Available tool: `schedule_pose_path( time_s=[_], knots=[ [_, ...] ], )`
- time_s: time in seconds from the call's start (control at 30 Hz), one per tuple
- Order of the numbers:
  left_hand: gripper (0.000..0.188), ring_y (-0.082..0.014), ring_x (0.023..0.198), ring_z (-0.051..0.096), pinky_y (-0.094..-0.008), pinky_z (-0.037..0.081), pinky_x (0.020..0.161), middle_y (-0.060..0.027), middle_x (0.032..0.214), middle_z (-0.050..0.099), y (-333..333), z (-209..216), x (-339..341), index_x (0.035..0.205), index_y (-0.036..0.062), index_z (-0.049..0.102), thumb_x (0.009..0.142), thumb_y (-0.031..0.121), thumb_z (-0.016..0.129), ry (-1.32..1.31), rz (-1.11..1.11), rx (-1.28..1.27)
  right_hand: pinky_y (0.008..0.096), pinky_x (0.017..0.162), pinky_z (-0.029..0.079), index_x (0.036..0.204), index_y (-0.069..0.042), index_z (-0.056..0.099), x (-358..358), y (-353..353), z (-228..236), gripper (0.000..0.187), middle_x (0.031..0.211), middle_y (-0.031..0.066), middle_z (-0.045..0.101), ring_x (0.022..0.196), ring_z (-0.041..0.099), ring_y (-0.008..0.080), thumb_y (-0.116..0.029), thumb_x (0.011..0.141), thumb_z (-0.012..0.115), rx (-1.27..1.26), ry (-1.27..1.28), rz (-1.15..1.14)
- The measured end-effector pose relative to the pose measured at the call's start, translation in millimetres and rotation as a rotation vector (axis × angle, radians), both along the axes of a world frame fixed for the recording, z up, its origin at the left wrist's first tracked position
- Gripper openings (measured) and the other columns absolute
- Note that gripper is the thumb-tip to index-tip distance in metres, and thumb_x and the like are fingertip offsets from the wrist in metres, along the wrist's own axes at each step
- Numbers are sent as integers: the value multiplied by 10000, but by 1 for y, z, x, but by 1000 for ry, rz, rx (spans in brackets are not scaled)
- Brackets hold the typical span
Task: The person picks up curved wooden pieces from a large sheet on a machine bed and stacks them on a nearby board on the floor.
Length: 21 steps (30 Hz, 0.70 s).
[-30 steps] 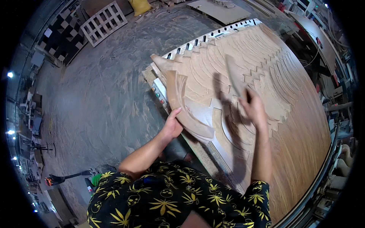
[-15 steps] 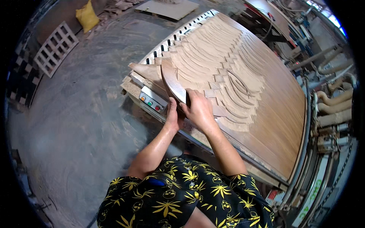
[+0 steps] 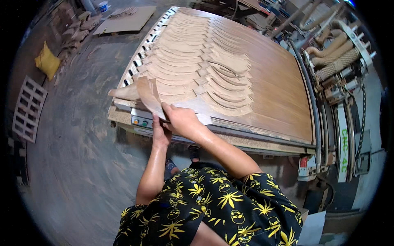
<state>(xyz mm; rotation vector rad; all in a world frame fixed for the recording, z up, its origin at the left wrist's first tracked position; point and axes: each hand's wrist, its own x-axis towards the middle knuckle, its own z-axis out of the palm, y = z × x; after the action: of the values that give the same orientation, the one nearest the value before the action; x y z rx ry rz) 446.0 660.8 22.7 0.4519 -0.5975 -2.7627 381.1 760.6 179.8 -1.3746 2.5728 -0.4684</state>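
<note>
Between my hands is a curved wooden piece [image 3: 149,98], its far end pointing away over the near left corner of the machine bed. My left hand [image 3: 161,134] grips its near end from below and the left, thumb up along the edge. My right hand [image 3: 183,121] closes on the same end from the right, fingers over the top. Beyond them lies a large brown wood panel [image 3: 275,94], cut into rows of curved pieces [image 3: 230,78] and thickly coated with sawdust [image 3: 176,53]. A flat wooden offcut [image 3: 126,92] sits at the corner beside the held piece.
A control box [image 3: 141,118] with coloured buttons is on the bed's near edge by my left hand. Hoses and a machine gantry [image 3: 328,61] stand at the right. On the floor at left are a white slatted rack [image 3: 29,107], a yellow sack [image 3: 47,61] and a flat board [image 3: 125,20].
My view has turned to the right, so the bed appears further left. Both hands still hold the curved piece, which now shows more of its broad brown face.
</note>
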Motion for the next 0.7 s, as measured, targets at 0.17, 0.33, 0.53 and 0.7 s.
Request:
schedule_pose_path(
  time_s=[0.17,0.33,0.53,0.7],
  knots=[
    [954,-197,1246,534,-324,490,1005,-40,1390,535,-6,25,6,1446,82,428,780,722,668,-55,62,-145,478,733,563,1325,-19,411,-2,-2,-8,692,1072,205,653,935,667,406,-266,781,759,-62,-48,31],
    [1013,-229,1302,486,-388,414,1097,-48,1442,493,-6,29,4,1484,120,390,753,774,645,-40,96,-166,471,778,563,1305,6,432,-5,6,7,689,1102,212,649,964,668,393,-284,773,762,-154,-40,110],
    [971,-244,1302,486,-413,407,1106,-48,1441,496,11,28,-18,1493,135,375,791,760,618,-24,181,-115,469,787,556,1222,16,522,-37,28,20,597,1022,219,674,975,669,382,-354,804,733,-34,-79,172],
    [941,-271,1323,465,-452,392,1122,-58,1470,467,28,35,-31,1507,143,355,815,722,620,33,187,-122,449,786,554,1194,-7,572,-63,64,38,549,1007,202,689,960,676,369,-398,832,708,30,-121,180]
  ],
)
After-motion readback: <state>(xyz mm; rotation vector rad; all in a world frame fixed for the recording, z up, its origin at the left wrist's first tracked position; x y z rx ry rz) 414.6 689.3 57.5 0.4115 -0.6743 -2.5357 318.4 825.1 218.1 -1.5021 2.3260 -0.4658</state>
